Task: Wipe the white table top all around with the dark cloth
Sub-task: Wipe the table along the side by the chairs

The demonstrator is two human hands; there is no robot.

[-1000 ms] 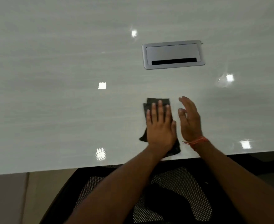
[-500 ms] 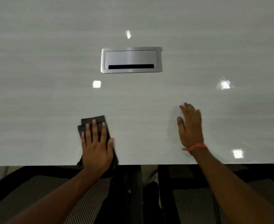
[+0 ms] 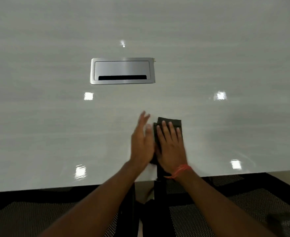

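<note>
While the right hand (image 3: 170, 147) lay flat on the cloth (image 3: 172, 120), fingers straight and pressing it to the table (image 3: 55, 125) near the front edge, the left hand (image 3: 141, 142) stood beside it, blurred, fingers loose and holding nothing. Beyond them sat a metal hatch (image 3: 122, 71), well apart. To my eye, wiping well meant even palm pressure, overlapping strokes, working round the hatch, and not letting the cloth bunch or slip off the edge above the chairs (image 3: 38, 212).
</note>
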